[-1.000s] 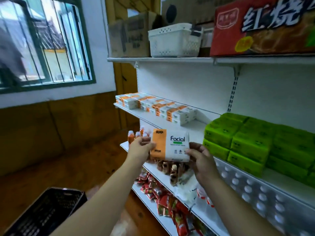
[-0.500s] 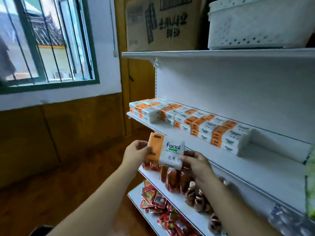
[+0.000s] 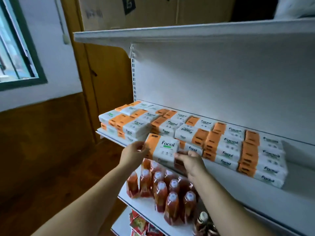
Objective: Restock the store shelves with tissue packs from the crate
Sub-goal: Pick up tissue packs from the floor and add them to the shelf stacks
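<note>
Orange and white wrapping covers the 1 loose tissue pack (image 3: 163, 149) that I hold in the air between my 2 hands, printed face tilted up toward me, just at the front lip of the middle shelf (image 3: 298, 183). My left hand (image 3: 133, 154) pinches the orange end between thumb and fingertips. My right hand (image 3: 190, 160) grips the white end, fingers curled round its lower corner. I cannot tell whether the pack touches the shelf edge or the packs behind it. Behind it the stocked tissue packs (image 3: 221, 143) lie flat in layers, packed side by side in rows from the left end of the shelf almost to the right, and their front faces sit close to the lip. Bare white shelf shows to the right of the last stack and along a strip in front of it. Above the stacks the white back panel (image 3: 221, 79) rises plain to the underside of the upper shelf (image 3: 187, 33), which carries a cardboard box (image 3: 153, 11). Under my wrists, red-brown bottles (image 3: 170, 193) stand close together on the lower shelf (image 3: 144, 205), near its front edge, with red packets (image 3: 139, 223) on the level below. To the left of the shelf unit lie wooden floor (image 3: 51, 176) and a green-framed window (image 3: 20, 48).
</note>
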`<state>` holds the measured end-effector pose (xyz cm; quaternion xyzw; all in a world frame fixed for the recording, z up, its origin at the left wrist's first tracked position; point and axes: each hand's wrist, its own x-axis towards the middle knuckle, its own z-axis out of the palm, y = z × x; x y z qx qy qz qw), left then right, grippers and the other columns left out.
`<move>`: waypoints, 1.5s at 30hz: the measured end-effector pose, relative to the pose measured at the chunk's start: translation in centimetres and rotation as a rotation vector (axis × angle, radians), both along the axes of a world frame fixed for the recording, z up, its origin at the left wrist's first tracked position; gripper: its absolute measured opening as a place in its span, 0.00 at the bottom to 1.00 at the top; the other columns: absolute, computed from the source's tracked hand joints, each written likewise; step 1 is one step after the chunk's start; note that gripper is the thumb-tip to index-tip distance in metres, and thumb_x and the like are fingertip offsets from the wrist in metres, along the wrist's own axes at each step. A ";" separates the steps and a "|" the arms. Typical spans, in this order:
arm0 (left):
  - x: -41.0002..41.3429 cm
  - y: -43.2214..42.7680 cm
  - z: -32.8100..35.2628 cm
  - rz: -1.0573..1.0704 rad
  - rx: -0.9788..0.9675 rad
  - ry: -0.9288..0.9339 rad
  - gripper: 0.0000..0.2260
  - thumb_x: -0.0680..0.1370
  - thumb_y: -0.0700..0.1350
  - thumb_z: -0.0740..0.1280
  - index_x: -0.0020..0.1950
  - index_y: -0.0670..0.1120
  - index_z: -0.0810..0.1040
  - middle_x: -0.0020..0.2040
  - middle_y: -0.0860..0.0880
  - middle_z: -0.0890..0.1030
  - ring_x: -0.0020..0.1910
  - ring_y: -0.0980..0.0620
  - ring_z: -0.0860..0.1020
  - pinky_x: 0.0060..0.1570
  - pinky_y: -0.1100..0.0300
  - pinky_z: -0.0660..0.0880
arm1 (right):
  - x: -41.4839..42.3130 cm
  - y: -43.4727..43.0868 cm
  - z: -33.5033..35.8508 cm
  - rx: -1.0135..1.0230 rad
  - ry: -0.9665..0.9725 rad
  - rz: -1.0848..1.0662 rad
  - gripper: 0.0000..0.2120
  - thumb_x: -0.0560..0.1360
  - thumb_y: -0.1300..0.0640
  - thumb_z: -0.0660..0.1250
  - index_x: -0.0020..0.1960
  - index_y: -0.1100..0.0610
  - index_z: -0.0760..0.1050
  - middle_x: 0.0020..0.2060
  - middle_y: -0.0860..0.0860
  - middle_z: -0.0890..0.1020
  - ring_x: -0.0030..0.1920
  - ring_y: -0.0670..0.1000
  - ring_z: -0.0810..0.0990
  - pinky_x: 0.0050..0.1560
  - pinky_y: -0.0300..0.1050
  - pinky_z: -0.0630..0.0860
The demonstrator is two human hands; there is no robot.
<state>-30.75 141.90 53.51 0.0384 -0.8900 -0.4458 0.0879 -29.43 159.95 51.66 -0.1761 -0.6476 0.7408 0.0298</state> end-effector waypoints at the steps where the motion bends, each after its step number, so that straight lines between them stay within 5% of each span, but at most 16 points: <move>1: -1.3 -0.2 -0.3 -0.011 -0.040 0.002 0.16 0.75 0.47 0.68 0.62 0.47 0.77 0.54 0.48 0.82 0.53 0.49 0.78 0.48 0.59 0.72 | -1.2 -0.3 -0.5 0.028 -0.007 -0.006 0.10 0.68 0.70 0.71 0.37 0.57 0.75 0.37 0.55 0.82 0.43 0.56 0.81 0.51 0.49 0.77; 4: -3.9 -0.9 -0.8 -0.085 -0.171 -0.001 0.18 0.74 0.46 0.68 0.63 0.49 0.76 0.55 0.48 0.81 0.53 0.48 0.78 0.45 0.61 0.70 | -3.5 -1.1 -1.4 0.189 -0.043 -0.043 0.11 0.68 0.66 0.73 0.35 0.55 0.73 0.34 0.52 0.81 0.39 0.53 0.79 0.46 0.48 0.77; 7: -5.1 -1.7 -1.7 -0.175 -0.524 0.140 0.12 0.75 0.45 0.65 0.58 0.47 0.78 0.55 0.46 0.79 0.53 0.45 0.77 0.48 0.55 0.74 | -4.8 -1.6 -1.2 0.445 -0.044 -0.052 0.10 0.68 0.59 0.74 0.33 0.55 0.74 0.29 0.49 0.78 0.31 0.50 0.75 0.36 0.40 0.71; 9: -5.7 -2.3 -2.3 -0.217 -0.800 0.272 0.11 0.73 0.44 0.68 0.54 0.47 0.79 0.52 0.46 0.78 0.48 0.44 0.78 0.40 0.52 0.77 | -5.2 -2.1 -0.8 0.629 -0.052 -0.034 0.09 0.69 0.55 0.74 0.34 0.55 0.74 0.29 0.46 0.77 0.31 0.47 0.74 0.31 0.38 0.66; 12: -6.6 -3.1 -2.7 -0.282 -0.918 0.358 0.14 0.60 0.42 0.78 0.44 0.47 0.82 0.44 0.46 0.79 0.37 0.47 0.79 0.25 0.57 0.75 | -5.4 -2.8 -0.5 0.676 -0.073 -0.042 0.09 0.69 0.54 0.73 0.36 0.54 0.75 0.32 0.46 0.78 0.35 0.47 0.75 0.32 0.37 0.66; 16: -7.0 -3.9 -3.2 -0.400 -0.815 0.370 0.13 0.66 0.37 0.75 0.47 0.45 0.79 0.52 0.44 0.78 0.38 0.46 0.79 0.26 0.56 0.76 | -5.2 -3.6 -0.5 0.652 -0.096 -0.117 0.09 0.69 0.54 0.73 0.36 0.54 0.74 0.33 0.47 0.78 0.37 0.49 0.76 0.36 0.39 0.68; 20: -6.7 -4.4 -3.3 -0.506 -0.665 0.472 0.14 0.63 0.34 0.75 0.45 0.43 0.78 0.46 0.43 0.78 0.31 0.45 0.79 0.20 0.56 0.73 | -4.1 -3.7 -0.4 0.554 -0.077 -0.218 0.07 0.69 0.54 0.73 0.37 0.52 0.75 0.34 0.49 0.80 0.36 0.51 0.76 0.39 0.41 0.69; 22: -5.9 -4.0 -3.1 -0.607 -0.572 0.599 0.08 0.67 0.38 0.69 0.45 0.41 0.80 0.42 0.43 0.78 0.31 0.44 0.79 0.21 0.58 0.74 | -2.4 -3.4 -0.5 0.456 -0.046 -0.309 0.05 0.71 0.56 0.71 0.37 0.51 0.76 0.37 0.50 0.81 0.38 0.52 0.79 0.40 0.43 0.71; 25: -3.9 -1.2 -2.8 -0.758 -0.451 0.721 0.13 0.71 0.45 0.60 0.45 0.42 0.82 0.40 0.45 0.80 0.33 0.46 0.79 0.26 0.61 0.75 | 1.4 -2.8 -0.4 0.380 0.014 -0.447 0.07 0.73 0.60 0.68 0.39 0.50 0.76 0.38 0.49 0.81 0.41 0.51 0.81 0.42 0.46 0.74; 31: 3.0 8.7 -2.8 -1.060 -0.230 0.565 0.14 0.70 0.47 0.62 0.48 0.42 0.81 0.41 0.44 0.80 0.35 0.44 0.81 0.32 0.60 0.76 | 12.8 2.6 -0.6 0.350 0.032 -0.767 0.06 0.73 0.64 0.68 0.40 0.54 0.77 0.35 0.47 0.80 0.33 0.40 0.77 0.34 0.30 0.72; 36: 12.0 17.4 -3.4 -1.301 -0.138 0.515 0.16 0.71 0.50 0.59 0.46 0.42 0.81 0.41 0.42 0.79 0.38 0.41 0.80 0.35 0.54 0.78 | 25.8 8.6 -1.5 0.248 -0.049 -1.040 0.10 0.75 0.63 0.66 0.39 0.51 0.76 0.36 0.52 0.80 0.39 0.52 0.79 0.38 0.43 0.72; 39: 19.1 23.2 -4.3 -1.405 -0.126 0.477 0.12 0.71 0.46 0.65 0.48 0.41 0.81 0.43 0.41 0.80 0.40 0.41 0.81 0.37 0.56 0.76 | 34.8 12.1 -2.3 0.176 -0.100 -1.170 0.03 0.77 0.61 0.65 0.45 0.56 0.76 0.38 0.50 0.79 0.38 0.50 0.79 0.39 0.47 0.75; 45: 37.1 36.6 -7.0 -1.629 -0.051 0.229 0.14 0.75 0.43 0.69 0.58 0.40 0.78 0.53 0.42 0.79 0.49 0.46 0.78 0.49 0.61 0.72 | 54.1 19.9 -4.7 0.101 -0.155 -1.429 0.07 0.76 0.62 0.65 0.40 0.54 0.75 0.40 0.52 0.80 0.38 0.49 0.79 0.36 0.42 0.72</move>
